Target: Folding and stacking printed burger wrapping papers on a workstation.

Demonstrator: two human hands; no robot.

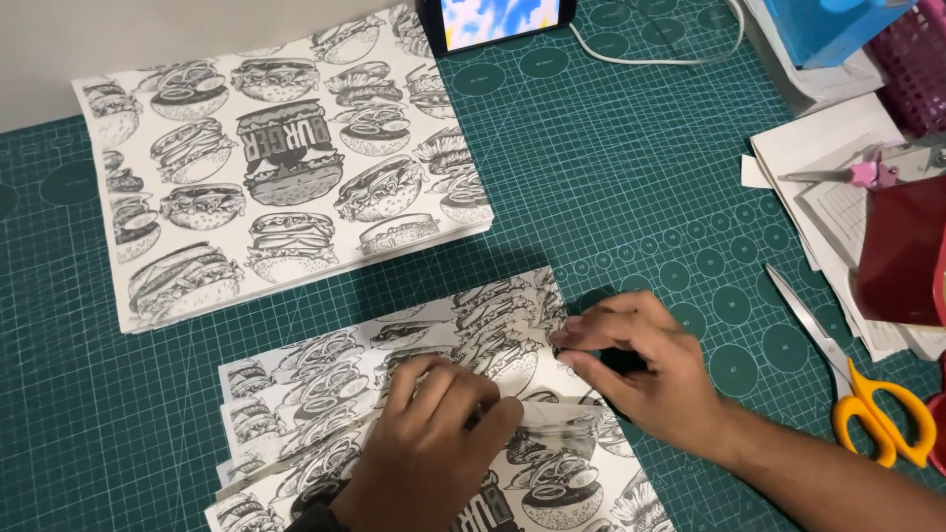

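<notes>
Paper sheets (325, 379) printed with burgers lie fanned under both hands, left hand (424, 448) and right hand (641, 365) fingers pinching one fold.

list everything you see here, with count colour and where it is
cutting mat: one, green with a grid, under everything
printed sheets stack: one stack, white with black burger drawings, far left
folded sheets: a fanned pile, count unclear, same print, near centre under the hands
phone: one, black with a lit screen, far edge centre
cable: one, white, far edge beside the phone
scissors: one, yellow handles, right
craft knife: one, pink, on the papers far right
papers: a pile, white, far right
red object: one, right edge, kind unclear
left hand: pressing on the folded sheets
right hand: fingers pinching a sheet's edge
</notes>
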